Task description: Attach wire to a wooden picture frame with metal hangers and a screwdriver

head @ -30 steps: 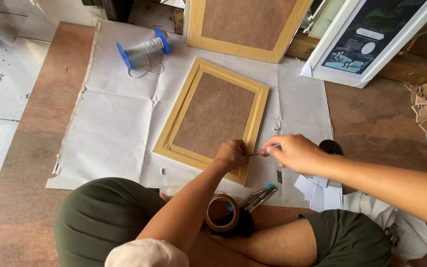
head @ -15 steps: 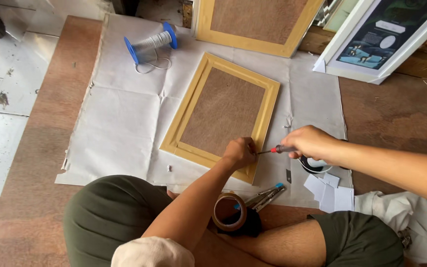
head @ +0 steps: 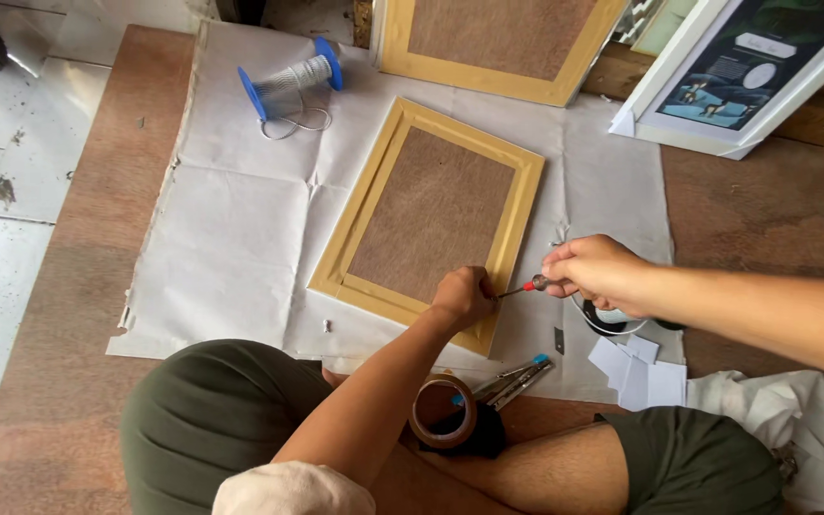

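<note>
A yellow wooden picture frame [head: 517, 205] lies face down on white paper, its brown backing board up. My left hand [head: 464, 296] rests on the frame's near right corner with its fingers curled tight against the rim; what they pinch is hidden. My right hand [head: 603, 275] is just right of the frame, closed around a small red-handled screwdriver [head: 529, 285]. The screwdriver's tip points left and reaches my left hand's fingers at the corner.
A brown tape roll [head: 442, 412] and pliers [head: 512, 377] lie by my crossed legs. A blue-ended wire spool [head: 290, 81] sits at the paper's far left. A second yellow frame [head: 488, 67] and a white-framed picture [head: 689, 43] lie beyond. Paper scraps [head: 636, 367] and a white cloth [head: 793, 420] are at right.
My right hand has drawn slightly to the right, so the screwdriver's red handle shows between the hands. My left hand stays on the frame's corner. The view has shifted a little.
</note>
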